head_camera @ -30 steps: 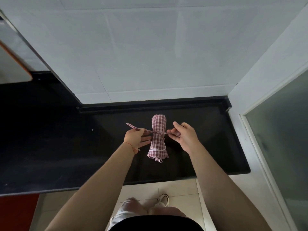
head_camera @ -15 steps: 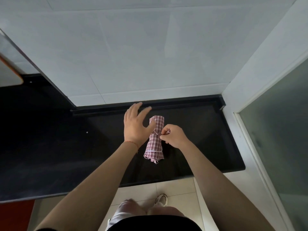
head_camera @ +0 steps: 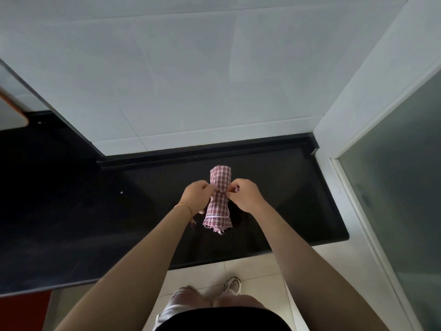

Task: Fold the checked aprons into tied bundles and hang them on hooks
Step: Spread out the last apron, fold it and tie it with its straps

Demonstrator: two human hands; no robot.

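A rolled red-and-white checked apron (head_camera: pixel 219 206) lies lengthwise on the black countertop (head_camera: pixel 286 199), cinched at its middle by its own strap. My left hand (head_camera: pixel 196 195) pinches the strap on the roll's left side. On the roll's right side my right hand (head_camera: pixel 245 194) pinches the other strap end, a short bit of it sticking up between the fingers. Both hands sit close against the roll at the knot. No hooks are in view.
White tiled wall (head_camera: pixel 191 80) rises behind the counter. A frosted glass door (head_camera: pixel 401 187) and its white frame stand on the right. The counter runs off darkly to the left. Pale floor tiles and my shoe (head_camera: pixel 232 284) show below the counter's front edge.
My left hand, lifted with fingers spread half a second ago, has come back down onto the strap. Both hands now pinch the strap ends close beside the roll.
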